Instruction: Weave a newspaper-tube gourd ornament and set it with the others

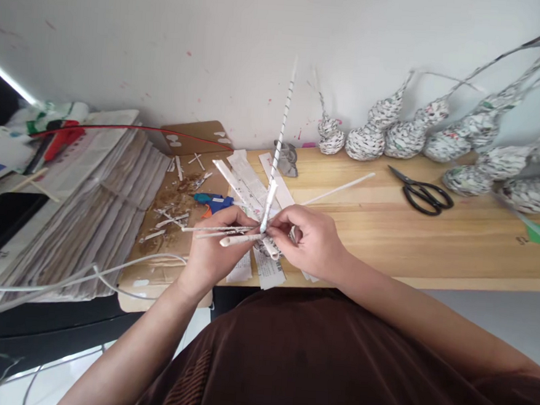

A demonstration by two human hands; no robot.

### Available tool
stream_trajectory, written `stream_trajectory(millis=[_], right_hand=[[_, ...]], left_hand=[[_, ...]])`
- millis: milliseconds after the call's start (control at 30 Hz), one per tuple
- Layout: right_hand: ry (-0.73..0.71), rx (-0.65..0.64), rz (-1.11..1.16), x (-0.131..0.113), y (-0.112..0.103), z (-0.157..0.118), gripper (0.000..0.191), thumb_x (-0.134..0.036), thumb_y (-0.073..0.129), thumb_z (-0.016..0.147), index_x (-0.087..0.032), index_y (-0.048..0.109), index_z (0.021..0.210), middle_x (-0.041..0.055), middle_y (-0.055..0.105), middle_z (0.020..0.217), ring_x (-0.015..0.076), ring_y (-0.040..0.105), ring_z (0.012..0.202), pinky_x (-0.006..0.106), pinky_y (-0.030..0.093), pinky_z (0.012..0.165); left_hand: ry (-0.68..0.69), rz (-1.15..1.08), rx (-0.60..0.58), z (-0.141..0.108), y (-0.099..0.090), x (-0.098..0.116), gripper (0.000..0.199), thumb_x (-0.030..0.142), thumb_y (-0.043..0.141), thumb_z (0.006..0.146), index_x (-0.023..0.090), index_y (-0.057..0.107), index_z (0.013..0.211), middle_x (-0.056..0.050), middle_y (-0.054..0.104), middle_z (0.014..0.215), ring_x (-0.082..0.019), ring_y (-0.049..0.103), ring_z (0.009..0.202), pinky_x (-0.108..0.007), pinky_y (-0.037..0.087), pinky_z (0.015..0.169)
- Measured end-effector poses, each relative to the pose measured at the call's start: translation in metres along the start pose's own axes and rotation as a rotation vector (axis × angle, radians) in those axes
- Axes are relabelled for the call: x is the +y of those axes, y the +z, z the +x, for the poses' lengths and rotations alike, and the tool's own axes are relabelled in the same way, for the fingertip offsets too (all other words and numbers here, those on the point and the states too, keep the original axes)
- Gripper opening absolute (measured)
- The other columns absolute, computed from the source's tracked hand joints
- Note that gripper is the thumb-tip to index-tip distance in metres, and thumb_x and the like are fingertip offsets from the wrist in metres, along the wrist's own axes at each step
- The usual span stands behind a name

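Observation:
Several rolled paper sticks (239, 240) meet at a small bundle between my two hands, above the table's front part. My left hand (216, 242) is closed around the left side of the bundle, with thin and thick sticks poking out over it to the left. From the right, my right hand (311, 239) pinches the bundle near its centre, fingertips touching the paper. One long striped paper stick (282, 126) rises from the bundle toward the wall. Flat printed paper strips (269, 270) lie under and around the hands.
Black scissors (423, 195) lie on the wooden table (364, 234). Woven paper gourd shapes (367, 141) line the wall at right. A blue glue gun (212, 201) rests on cardboard (167, 275) among paper scraps. A tall newspaper stack (126, 198) stands at left, with a white cable nearby.

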State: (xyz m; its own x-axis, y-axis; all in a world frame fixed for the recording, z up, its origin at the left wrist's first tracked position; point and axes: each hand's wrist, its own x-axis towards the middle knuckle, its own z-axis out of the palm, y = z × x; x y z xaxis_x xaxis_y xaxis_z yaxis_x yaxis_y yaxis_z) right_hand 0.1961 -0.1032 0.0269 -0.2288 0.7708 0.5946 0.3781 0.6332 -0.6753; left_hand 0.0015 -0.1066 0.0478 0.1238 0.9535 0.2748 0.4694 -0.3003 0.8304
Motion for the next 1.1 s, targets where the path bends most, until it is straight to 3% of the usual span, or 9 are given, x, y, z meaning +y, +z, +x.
stream_trajectory(millis=[167,300,433,567,667,767,967,1100], right_hand=[[-0.177,-0.036,-0.061,0.002,-0.007,-0.005,0.006,-0.015,0.067,0.092,-0.018,0.073,0.091,0.0074,0.076,0.085,0.0169,0.070,0.078,0.028,0.055,0.074],[-0.208,-0.103,-0.182,-0.003,-0.011,-0.003,0.006,-0.023,0.069,0.093,-0.018,0.073,0.092,0.0078,0.075,0.087,0.0195,0.070,0.081,0.032,0.056,0.076],[-0.049,-0.173,-0.174,-0.011,-0.015,-0.002,0.005,-0.019,0.067,0.091,-0.018,0.072,0.089,0.0068,0.072,0.086,0.0184,0.068,0.078,0.031,0.054,0.074],[0.273,-0.184,0.074,-0.011,-0.019,-0.002,0.012,-0.024,0.067,0.090,-0.018,0.068,0.080,0.0019,0.068,0.073,0.0129,0.058,0.060,0.026,0.045,0.057],[0.429,-0.213,0.268,-0.006,-0.019,-0.002,0.017,-0.031,0.063,0.092,-0.018,0.067,0.083,0.0016,0.067,0.072,0.0131,0.058,0.060,0.026,0.045,0.055],[0.460,-0.222,0.361,-0.007,-0.018,-0.004,0.015,-0.030,0.062,0.092,-0.018,0.066,0.085,0.0019,0.066,0.074,0.0132,0.059,0.062,0.026,0.046,0.055],[0.303,-0.167,0.319,-0.017,-0.019,-0.004,0.009,-0.027,0.067,0.089,-0.018,0.065,0.090,0.0021,0.065,0.078,0.0123,0.058,0.064,0.026,0.048,0.059],[0.405,-0.129,0.498,-0.010,-0.019,-0.003,0.022,-0.041,0.067,0.092,-0.019,0.064,0.090,0.0015,0.067,0.077,0.0125,0.063,0.063,0.025,0.052,0.058]], left_hand=[[-0.008,0.010,0.015,0.004,0.002,0.003,0.016,0.024,0.077,0.075,0.018,0.065,0.068,0.002,0.068,0.064,-0.011,0.060,0.057,-0.021,0.045,0.053],[-0.079,-0.007,0.023,0.005,0.005,0.011,0.013,0.024,0.079,0.073,0.019,0.068,0.069,0.002,0.068,0.062,-0.012,0.062,0.056,-0.021,0.045,0.051],[-0.110,-0.074,-0.007,0.006,0.009,0.017,0.012,0.027,0.076,0.077,0.019,0.069,0.073,0.001,0.070,0.063,-0.014,0.065,0.057,-0.023,0.050,0.053],[-0.100,-0.082,-0.052,0.006,0.010,0.015,0.016,0.032,0.074,0.081,0.018,0.068,0.074,0.000,0.070,0.063,-0.015,0.067,0.057,-0.025,0.052,0.055],[-0.098,-0.074,-0.038,0.005,0.011,0.013,0.017,0.032,0.075,0.081,0.018,0.066,0.075,0.000,0.069,0.061,-0.016,0.066,0.056,-0.026,0.051,0.054],[-0.103,-0.058,-0.025,0.005,0.012,0.012,0.018,0.033,0.075,0.081,0.019,0.066,0.075,0.000,0.068,0.061,-0.016,0.066,0.056,-0.026,0.050,0.054],[-0.069,-0.035,-0.028,0.005,0.013,0.014,0.013,0.027,0.074,0.078,0.019,0.066,0.072,0.000,0.069,0.065,-0.015,0.065,0.059,-0.025,0.049,0.056],[-0.113,-0.109,-0.056,0.003,0.013,0.013,0.014,0.029,0.074,0.080,0.019,0.066,0.074,0.000,0.069,0.064,-0.016,0.067,0.058,-0.026,0.051,0.055]])
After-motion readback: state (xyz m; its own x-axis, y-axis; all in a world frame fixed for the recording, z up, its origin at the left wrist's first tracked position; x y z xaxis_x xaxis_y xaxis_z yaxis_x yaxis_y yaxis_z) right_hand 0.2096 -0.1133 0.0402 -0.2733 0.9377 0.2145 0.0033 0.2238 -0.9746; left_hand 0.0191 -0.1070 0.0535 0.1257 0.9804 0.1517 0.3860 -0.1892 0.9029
